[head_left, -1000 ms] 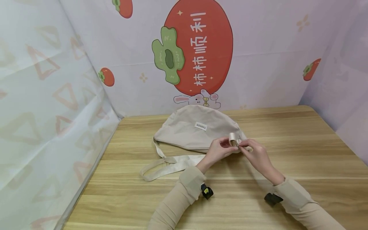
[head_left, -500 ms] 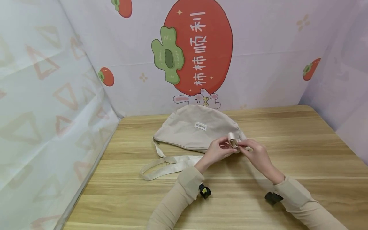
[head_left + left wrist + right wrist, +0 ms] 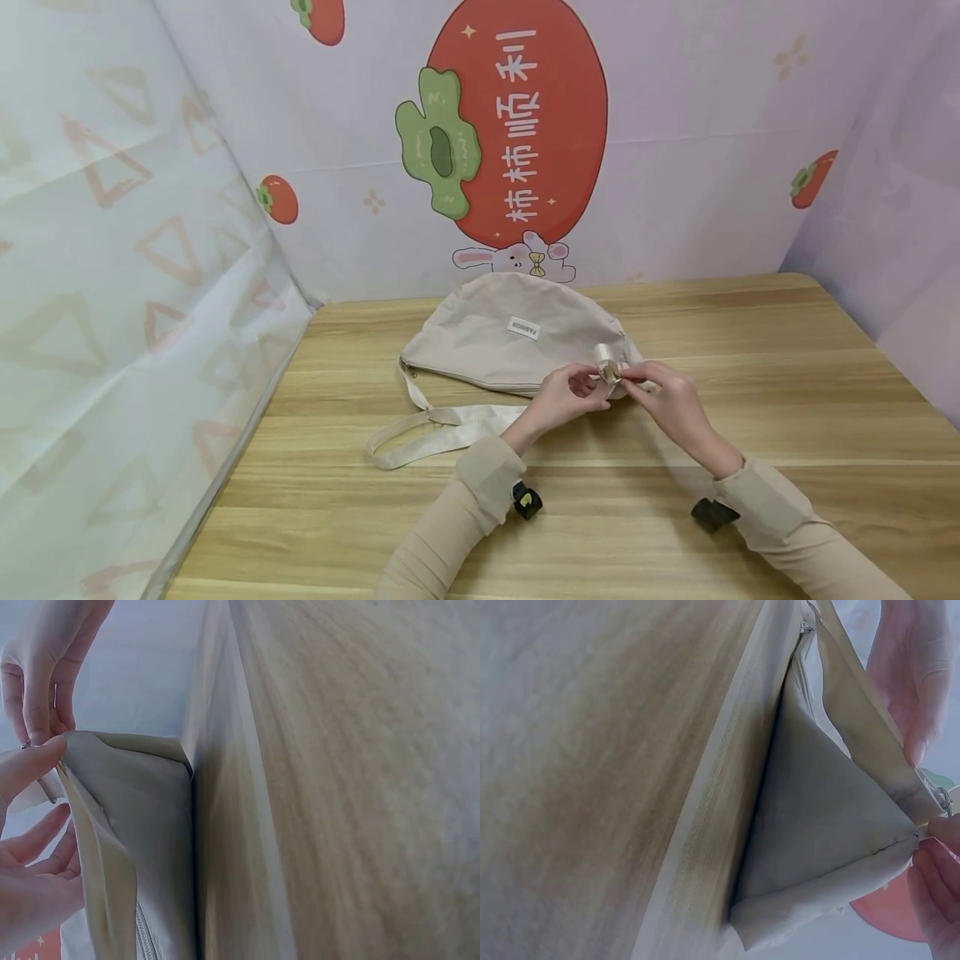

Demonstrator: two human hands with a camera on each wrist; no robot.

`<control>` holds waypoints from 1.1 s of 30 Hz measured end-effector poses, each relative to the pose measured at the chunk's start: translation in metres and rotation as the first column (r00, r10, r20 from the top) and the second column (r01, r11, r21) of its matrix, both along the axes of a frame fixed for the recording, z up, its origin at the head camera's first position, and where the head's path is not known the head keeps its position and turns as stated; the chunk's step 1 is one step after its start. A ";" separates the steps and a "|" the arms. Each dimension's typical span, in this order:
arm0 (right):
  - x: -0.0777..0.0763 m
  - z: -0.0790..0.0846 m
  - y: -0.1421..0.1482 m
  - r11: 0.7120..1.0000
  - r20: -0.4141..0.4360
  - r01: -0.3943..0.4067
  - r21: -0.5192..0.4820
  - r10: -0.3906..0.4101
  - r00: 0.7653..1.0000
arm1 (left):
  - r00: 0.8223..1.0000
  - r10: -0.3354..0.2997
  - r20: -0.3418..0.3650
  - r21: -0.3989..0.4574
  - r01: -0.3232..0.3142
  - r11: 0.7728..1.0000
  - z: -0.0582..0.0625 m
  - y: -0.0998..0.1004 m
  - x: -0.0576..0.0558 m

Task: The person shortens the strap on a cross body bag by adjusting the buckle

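A beige crossbody bag lies on the table, zipper edge toward the person. At its right corner a webbing strap bends into a small loop above the fabric. My left hand holds this strap between thumb and fingers. My right hand pinches close to the bag's corner, by a metal buckle on the strap. In the left wrist view, the left thumb touches the strap just below the right fingertips. What exactly the right fingertips pinch is partly hidden.
The bag's long strap loops out to the left on the wooden table. Fabric walls with a persimmon print stand behind and at the sides. Both wrists wear a black camera on a strap.
My left hand has drawn slightly left and its thumb has shifted down. The strap loop has turned a little at the buckle. My right hand stays nearly in place.
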State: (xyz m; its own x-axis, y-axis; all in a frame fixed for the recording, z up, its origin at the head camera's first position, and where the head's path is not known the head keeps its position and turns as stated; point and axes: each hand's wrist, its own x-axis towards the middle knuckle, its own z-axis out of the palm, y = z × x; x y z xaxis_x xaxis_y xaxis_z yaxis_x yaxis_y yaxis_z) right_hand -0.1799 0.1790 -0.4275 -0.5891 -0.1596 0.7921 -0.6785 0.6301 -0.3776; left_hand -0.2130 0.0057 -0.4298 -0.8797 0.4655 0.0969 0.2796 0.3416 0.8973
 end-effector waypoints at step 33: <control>-0.002 0.001 0.007 0.999 -0.014 -0.043 0.032 0.044 0.999 | 0.999 -0.035 0.018 -0.105 0.036 0.994 -0.001 -0.034 -0.001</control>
State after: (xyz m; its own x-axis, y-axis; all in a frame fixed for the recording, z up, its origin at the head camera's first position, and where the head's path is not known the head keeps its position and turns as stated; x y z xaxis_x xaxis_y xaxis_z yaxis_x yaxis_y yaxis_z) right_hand -0.1815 0.1864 -0.4267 -0.5696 -0.2098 0.7947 -0.7109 0.6111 -0.3481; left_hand -0.2145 -0.0280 -0.4306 -0.8634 0.5034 0.0318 0.2793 0.4246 0.8612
